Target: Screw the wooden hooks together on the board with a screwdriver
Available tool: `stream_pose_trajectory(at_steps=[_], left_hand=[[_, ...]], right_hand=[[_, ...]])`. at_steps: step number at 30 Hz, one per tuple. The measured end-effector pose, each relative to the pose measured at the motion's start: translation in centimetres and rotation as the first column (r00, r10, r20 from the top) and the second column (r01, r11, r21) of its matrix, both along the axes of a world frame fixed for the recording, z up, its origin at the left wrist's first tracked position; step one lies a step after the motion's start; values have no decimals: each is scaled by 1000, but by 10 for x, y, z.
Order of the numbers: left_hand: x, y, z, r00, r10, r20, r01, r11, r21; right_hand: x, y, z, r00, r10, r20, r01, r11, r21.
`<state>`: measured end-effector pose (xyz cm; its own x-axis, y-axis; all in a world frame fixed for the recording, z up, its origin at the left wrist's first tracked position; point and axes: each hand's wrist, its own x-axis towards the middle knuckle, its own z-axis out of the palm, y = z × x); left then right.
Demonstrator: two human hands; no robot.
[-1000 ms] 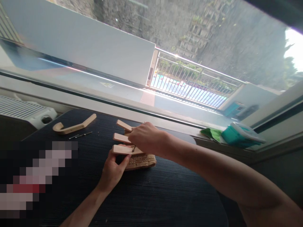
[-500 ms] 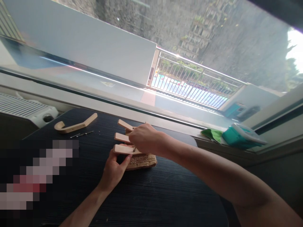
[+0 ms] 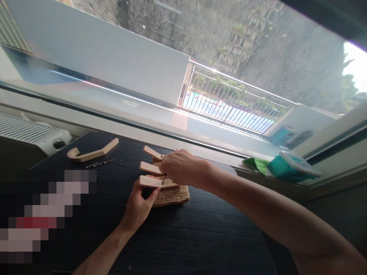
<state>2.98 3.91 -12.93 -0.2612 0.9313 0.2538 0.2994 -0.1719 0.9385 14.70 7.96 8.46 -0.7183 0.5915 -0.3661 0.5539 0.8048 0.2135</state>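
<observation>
A wooden rack [image 3: 169, 194] lies on the dark table [image 3: 186, 236], with three flat wooden arms sticking out to the left. My left hand [image 3: 137, 208] grips the nearest wooden arm [image 3: 149, 181] from below, thumb up against it. My right hand [image 3: 182, 168] hovers over the rack, its fingers pinched on a small metal screw or tool tip [image 3: 163, 180] that touches the nearest arm. Further left, a loose curved wooden hook [image 3: 91, 152] rests on the table, with thin metal screws [image 3: 99, 164] beside it.
A white radiator [image 3: 34, 133] stands at the left behind the table. On the window sill at the right sit a teal box with a clear lid [image 3: 292, 166] and a green cloth [image 3: 258, 163]. A blurred patch covers the table's left part.
My right hand has drawn back slightly to the right, so the small metal piece under its fingers now shows. My left hand has stayed on the nearest arm.
</observation>
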Motion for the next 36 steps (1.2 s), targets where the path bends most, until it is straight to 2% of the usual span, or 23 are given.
stream_pose_trajectory(at_steps=[6, 15, 21, 29, 36], left_hand=[[0, 0, -1, 1000, -20, -15, 20, 1000, 13], [0, -2, 7, 999, 21, -29, -22, 999, -32], [2, -1, 9, 998, 40, -42, -41, 999, -27], [3, -2, 14, 999, 29, -31, -29, 999, -17], [1, -3, 13, 999, 40, -28, -40, 999, 4]], right_hand=[[7, 4, -14, 998, 1, -64, -2, 1000, -9], [8, -1, -14, 994, 77, -78, -78, 997, -10], [1, -1, -23, 988, 123, -96, -119, 992, 40], [-20, 11, -23, 999, 25, -26, -26, 1000, -14], [-26, 2, -18, 999, 31, 27, -33, 997, 70]])
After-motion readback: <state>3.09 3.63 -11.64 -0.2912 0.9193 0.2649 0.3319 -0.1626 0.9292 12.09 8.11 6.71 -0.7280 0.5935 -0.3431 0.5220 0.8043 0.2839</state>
